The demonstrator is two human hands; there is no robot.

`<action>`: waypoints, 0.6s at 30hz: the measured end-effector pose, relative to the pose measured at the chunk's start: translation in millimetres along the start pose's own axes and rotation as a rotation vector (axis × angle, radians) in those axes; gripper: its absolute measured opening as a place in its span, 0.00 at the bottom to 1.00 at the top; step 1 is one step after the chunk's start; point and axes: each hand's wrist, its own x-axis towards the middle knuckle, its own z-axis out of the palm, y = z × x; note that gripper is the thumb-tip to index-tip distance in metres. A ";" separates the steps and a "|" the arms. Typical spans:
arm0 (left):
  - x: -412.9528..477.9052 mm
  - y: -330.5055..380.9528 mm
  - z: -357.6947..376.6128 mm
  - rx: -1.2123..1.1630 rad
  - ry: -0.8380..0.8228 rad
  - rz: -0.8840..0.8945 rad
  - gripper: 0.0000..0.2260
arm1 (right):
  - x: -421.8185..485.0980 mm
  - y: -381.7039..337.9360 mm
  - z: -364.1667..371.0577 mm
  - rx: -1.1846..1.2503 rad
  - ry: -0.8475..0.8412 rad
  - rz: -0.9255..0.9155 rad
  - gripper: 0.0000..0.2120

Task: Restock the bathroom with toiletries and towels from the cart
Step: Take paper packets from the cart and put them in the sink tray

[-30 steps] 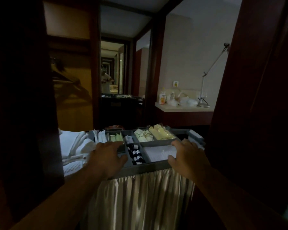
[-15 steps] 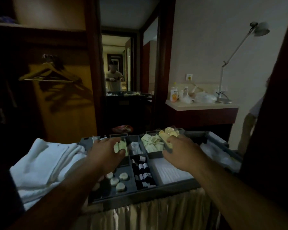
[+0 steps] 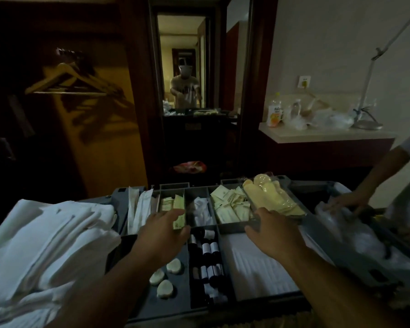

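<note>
The grey cart tray (image 3: 322, 230) lies in front of me, split into compartments. My left hand (image 3: 163, 229) reaches into the back compartment of pale green packets (image 3: 178, 218), and its fingers and thumb pinch one of them. My right hand (image 3: 271, 229) hovers with straight fingers at the near edge of the clear-wrapped yellow items (image 3: 270, 195), holding nothing. Folded white towels (image 3: 45, 245) are stacked on the cart's left end. Also in the tray are round white soaps (image 3: 166, 278), small dark bottles (image 3: 210, 254), cream sachets (image 3: 230, 205) and white folded linen (image 3: 253, 263).
Another person's hand (image 3: 346, 204) rests on plastic-wrapped white items at the cart's right end. Behind the cart a mirror (image 3: 185, 91) reflects the room. Wooden hangers (image 3: 66, 82) hang in the wardrobe on the left. A counter (image 3: 317, 136) on the right carries a bottle, bags and a lamp.
I have stepped closer to the cart. Both hands left its front rim and reached forward, the left to the green packets, the right to the yellow items. Another person's hand has come in at the right.
</note>
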 end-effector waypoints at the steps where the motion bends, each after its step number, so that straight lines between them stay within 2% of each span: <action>1: 7.5 -0.6 7.5 -0.002 -0.006 0.005 0.22 | 5.1 4.7 5.6 0.003 0.001 0.006 0.25; 9: 77.5 -4.1 54.5 -0.133 -0.067 0.061 0.23 | 43.3 25.8 20.4 -0.023 -0.056 0.135 0.24; 13: 114.5 -7.3 69.3 -0.136 -0.077 0.078 0.24 | 72.4 20.8 14.0 -0.097 -0.006 0.137 0.25; 18: 144.7 -18.7 87.1 -0.093 -0.124 0.090 0.26 | 93.2 14.7 31.8 -0.113 -0.054 0.145 0.25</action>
